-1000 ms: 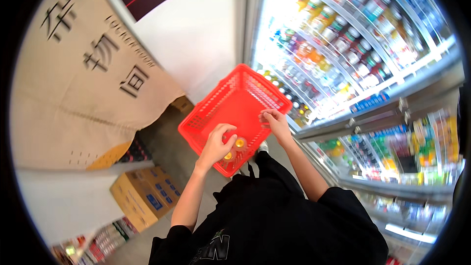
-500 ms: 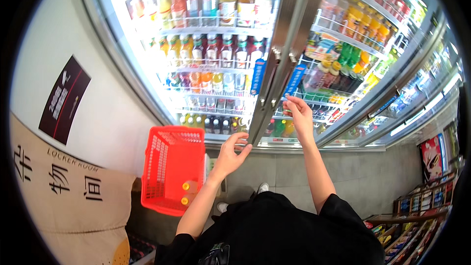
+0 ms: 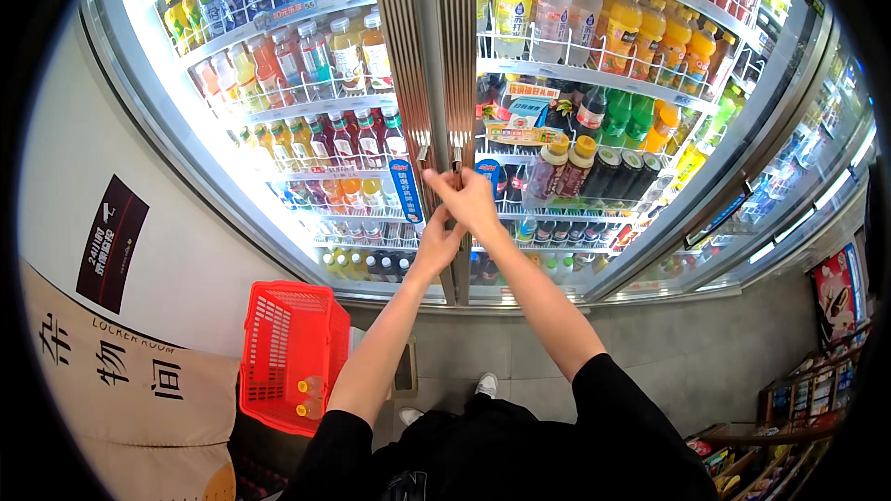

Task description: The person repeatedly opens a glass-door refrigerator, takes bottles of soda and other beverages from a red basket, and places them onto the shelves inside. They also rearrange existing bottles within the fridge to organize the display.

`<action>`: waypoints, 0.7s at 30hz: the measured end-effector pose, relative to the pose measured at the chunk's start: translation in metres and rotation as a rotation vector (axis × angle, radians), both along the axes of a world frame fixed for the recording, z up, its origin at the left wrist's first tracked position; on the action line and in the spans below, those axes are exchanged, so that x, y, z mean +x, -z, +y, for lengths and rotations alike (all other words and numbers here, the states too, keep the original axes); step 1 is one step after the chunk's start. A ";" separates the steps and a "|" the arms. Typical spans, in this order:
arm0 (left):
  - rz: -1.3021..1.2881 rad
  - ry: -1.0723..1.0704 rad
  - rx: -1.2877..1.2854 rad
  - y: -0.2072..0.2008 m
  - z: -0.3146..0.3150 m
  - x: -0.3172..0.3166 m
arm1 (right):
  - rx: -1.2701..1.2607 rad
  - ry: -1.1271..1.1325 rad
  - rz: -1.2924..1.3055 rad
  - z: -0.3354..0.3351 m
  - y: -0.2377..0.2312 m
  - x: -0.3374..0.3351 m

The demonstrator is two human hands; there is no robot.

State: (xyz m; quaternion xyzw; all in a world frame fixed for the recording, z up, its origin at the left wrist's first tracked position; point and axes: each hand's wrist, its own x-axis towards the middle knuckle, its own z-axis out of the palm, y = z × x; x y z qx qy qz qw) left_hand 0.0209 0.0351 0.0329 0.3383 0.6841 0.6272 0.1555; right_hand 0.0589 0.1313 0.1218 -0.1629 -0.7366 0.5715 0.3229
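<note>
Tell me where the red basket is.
The red basket sits on the floor at lower left of the head view, beside the left arm, below the fridge doors.

Brushed metal door frame [image 3: 434,83] looks ribbed; beside it glossy glass doors [image 3: 306,130], and below it a matt red plastic mesh basket [image 3: 288,353]

We are extending both forearms forward and upward, wrists converging at centre. Our right hand [image 3: 471,199] is crossing over our left hand [image 3: 438,239], fingers curling, and the two hands are touching.
</note>
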 end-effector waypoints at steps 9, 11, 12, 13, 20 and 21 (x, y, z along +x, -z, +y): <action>-0.226 -0.058 0.050 0.003 0.001 0.000 | -0.011 0.143 -0.037 -0.010 0.019 -0.019; -0.225 -0.068 0.018 0.001 0.000 -0.001 | -0.011 0.163 -0.049 -0.013 0.019 -0.020; -0.240 -0.047 0.035 0.000 -0.001 -0.002 | -0.004 0.171 -0.049 -0.013 0.017 -0.020; -0.255 -0.025 0.050 -0.001 -0.003 -0.003 | 0.000 0.181 -0.049 -0.015 0.016 -0.021; -0.203 0.076 0.062 -0.004 -0.020 0.001 | -0.026 0.336 -0.067 -0.035 0.011 -0.012; -0.180 0.111 0.110 0.002 -0.025 0.001 | -0.040 0.362 -0.077 -0.041 0.008 -0.008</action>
